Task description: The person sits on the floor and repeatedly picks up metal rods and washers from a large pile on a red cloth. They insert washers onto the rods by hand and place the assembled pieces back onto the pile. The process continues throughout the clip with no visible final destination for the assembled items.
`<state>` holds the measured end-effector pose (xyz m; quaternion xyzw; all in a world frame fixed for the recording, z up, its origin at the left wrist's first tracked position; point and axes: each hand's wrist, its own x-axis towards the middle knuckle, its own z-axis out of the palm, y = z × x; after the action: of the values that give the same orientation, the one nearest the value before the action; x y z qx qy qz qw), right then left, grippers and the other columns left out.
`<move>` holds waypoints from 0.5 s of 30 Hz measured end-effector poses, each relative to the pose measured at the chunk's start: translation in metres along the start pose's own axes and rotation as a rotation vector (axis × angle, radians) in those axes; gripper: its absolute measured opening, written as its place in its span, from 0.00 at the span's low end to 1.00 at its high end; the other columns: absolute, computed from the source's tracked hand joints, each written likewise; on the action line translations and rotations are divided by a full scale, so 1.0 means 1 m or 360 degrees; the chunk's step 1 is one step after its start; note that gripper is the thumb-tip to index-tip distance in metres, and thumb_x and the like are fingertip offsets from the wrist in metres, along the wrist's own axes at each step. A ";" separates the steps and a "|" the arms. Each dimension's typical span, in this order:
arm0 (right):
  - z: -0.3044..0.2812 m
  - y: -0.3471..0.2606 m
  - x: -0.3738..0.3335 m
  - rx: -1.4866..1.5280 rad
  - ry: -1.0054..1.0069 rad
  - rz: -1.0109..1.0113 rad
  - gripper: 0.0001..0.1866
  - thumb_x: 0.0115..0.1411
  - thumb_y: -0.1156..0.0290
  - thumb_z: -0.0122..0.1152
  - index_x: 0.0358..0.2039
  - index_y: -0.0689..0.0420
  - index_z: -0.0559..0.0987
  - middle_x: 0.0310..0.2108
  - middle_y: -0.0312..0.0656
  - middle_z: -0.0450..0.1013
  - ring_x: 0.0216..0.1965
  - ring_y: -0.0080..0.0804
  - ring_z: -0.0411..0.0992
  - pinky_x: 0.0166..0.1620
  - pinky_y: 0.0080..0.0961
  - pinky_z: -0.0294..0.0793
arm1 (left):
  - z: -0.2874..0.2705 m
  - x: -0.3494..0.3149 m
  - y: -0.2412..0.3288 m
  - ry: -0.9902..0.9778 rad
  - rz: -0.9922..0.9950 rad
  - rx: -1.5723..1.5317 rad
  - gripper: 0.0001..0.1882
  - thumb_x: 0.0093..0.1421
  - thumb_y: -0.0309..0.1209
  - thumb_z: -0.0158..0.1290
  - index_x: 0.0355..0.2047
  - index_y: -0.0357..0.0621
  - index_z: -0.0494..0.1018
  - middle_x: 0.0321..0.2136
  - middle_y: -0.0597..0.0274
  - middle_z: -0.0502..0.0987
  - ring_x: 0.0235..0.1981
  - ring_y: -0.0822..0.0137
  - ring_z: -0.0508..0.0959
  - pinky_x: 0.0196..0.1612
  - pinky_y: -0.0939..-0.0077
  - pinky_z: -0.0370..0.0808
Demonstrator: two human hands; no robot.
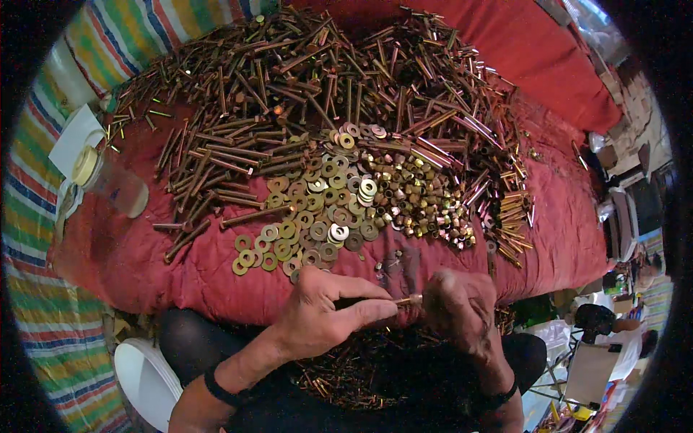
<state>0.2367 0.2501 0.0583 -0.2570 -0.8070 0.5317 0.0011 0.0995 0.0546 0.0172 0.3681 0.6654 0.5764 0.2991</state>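
Observation:
Between the thumb and forefinger of my left hand [321,312] is a slim metal bolt [409,300], its end pointing right. My right hand [462,307] is closed at that end, its fingers curled and a little blurred; what they grip there is hidden. Just beyond my hands, flat round washers [317,231] lie in a loose heap. Beside them on the right is a heap of small brassy nuts or sleeves [419,198]. Behind both spreads a large pile of long bolts [238,151]. Below my hands, more bolt-like metal parts [346,372] lie in the dark by my lap.
Red padded cloth [216,281] lies under the parts. A clear jar with a yellowish lid [115,180] rests on its side at the left. Striped sheeting [54,317] runs along the left, and a white basin [144,375] stands low there. Shelving and clutter fill the right.

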 end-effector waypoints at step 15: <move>-0.003 0.012 0.002 -0.0235 -0.0259 -0.0458 0.14 0.61 0.72 0.71 0.46 0.61 0.83 0.35 0.43 0.80 0.36 0.33 0.80 0.38 0.27 0.78 | 0.001 0.003 -0.002 -0.0095 -0.0355 -0.0506 0.08 0.63 0.27 0.65 0.37 0.33 0.86 0.20 0.69 0.80 0.21 0.82 0.73 0.24 0.82 0.68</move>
<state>0.2414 0.2574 0.0490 -0.0942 -0.8697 0.4845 -0.0070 0.0984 0.0573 0.0148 0.2572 0.5933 0.6265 0.4351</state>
